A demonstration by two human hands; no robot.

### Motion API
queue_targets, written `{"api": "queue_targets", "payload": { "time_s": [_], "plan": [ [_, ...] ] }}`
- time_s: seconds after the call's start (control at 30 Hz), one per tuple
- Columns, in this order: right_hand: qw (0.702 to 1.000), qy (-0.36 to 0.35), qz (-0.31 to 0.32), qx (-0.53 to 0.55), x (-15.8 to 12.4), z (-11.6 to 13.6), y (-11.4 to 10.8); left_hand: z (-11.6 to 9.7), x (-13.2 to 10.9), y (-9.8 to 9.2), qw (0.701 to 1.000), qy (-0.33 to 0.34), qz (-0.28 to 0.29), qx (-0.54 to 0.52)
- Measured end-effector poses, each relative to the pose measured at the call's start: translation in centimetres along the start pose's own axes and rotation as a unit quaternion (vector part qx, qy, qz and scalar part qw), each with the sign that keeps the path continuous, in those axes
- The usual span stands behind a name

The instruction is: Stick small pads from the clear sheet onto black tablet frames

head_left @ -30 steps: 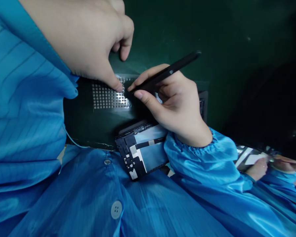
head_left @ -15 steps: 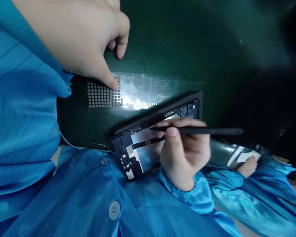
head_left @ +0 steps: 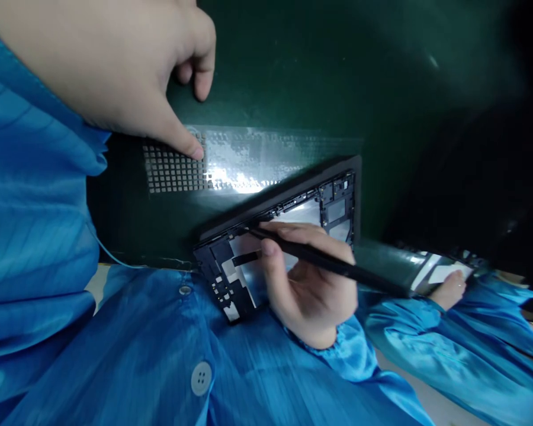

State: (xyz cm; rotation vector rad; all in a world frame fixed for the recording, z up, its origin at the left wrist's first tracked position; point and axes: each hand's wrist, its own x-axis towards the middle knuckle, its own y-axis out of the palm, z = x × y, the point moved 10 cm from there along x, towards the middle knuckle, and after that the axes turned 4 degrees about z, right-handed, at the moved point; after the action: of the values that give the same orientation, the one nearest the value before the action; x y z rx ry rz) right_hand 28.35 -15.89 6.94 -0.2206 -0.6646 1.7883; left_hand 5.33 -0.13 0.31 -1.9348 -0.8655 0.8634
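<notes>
Fingers [head_left: 273, 251] of the right hand [head_left: 311, 290] pinch one black tweezers [head_left: 333, 264].

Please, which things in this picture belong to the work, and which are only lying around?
Work: right hand; black tweezers; black device frame; left hand; perforated foil sheet.

Only around: dark green mat; far hand in a blue sleeve, maybe a reflection.

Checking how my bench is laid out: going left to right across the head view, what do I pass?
Left hand → perforated silver sheet → right hand holding black tweezers → further hand at far right
</notes>
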Motion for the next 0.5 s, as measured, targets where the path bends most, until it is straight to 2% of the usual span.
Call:
{"api": "queue_targets", "payload": {
  "time_s": [0.1, 0.2, 0.33, 0.5],
  "plan": [
    [0.999, 0.005, 0.052, 0.006, 2.9, 0.8, -0.4, -1.7, -0.6, -0.7, 0.999, -0.011, -0.027, 0.026],
    [0.991, 0.035, 0.131, 0.007, 5.4, 0.8, 0.0, -2.6, -0.9, -1.1, 0.996, -0.08, -0.019, 0.015],
    [0.988, 0.005, 0.148, 0.039, 7.2, 1.1, 0.9, -3.5, -0.4, -0.7, 0.991, -0.121, 0.048, 0.016],
    [0.981, -0.026, 0.184, 0.058, 9.1, -0.7, 4.2, -3.2, -0.2, -0.6, 0.99, -0.12, 0.064, 0.024]
  ]
}}
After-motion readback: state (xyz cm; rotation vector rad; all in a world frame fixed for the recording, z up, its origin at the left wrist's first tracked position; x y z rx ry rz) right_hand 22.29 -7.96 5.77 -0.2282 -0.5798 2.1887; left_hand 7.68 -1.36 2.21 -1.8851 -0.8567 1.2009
